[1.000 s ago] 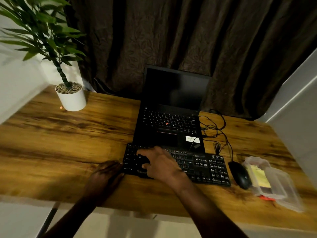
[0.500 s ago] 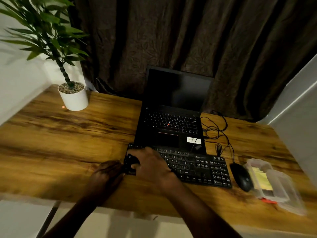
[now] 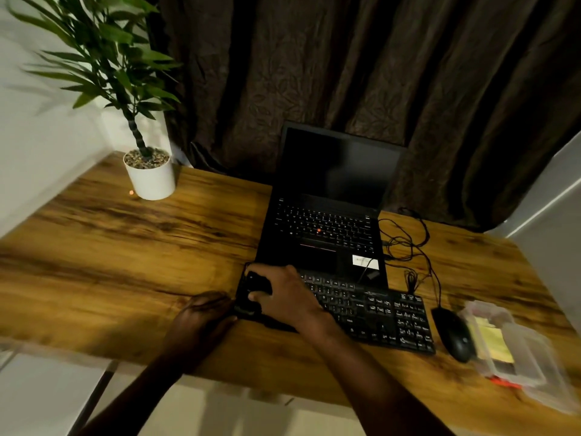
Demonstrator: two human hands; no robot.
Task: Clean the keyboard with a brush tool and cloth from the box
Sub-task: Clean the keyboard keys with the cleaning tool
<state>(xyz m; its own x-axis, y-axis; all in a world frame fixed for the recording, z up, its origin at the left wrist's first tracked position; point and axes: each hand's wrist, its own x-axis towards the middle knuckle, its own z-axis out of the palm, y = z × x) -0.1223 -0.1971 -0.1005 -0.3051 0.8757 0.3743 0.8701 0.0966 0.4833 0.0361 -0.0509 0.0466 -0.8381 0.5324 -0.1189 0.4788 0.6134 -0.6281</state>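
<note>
A wooden table (image 3: 125, 265) with dark, streaky grain is filling the lower part of the view, lit warmly while the room is staying dim. Behind it, a heavy dark brown curtain (image 3: 345, 73) with a faint leaf pattern is hanging in deep folds across most of the back. A white wall (image 3: 37, 136) is showing at the far left, and a pale grey wall (image 3: 556, 215) is angling in at the right. Below the table's near edge, a light floor (image 3: 47, 398) is showing.

I see 1 open black laptop (image 3: 323, 228) (screen dark), a black mouse (image 3: 454, 336), and a white-potted green plant (image 3: 149, 176) on my wooden desk (image 3: 125, 262).
</note>
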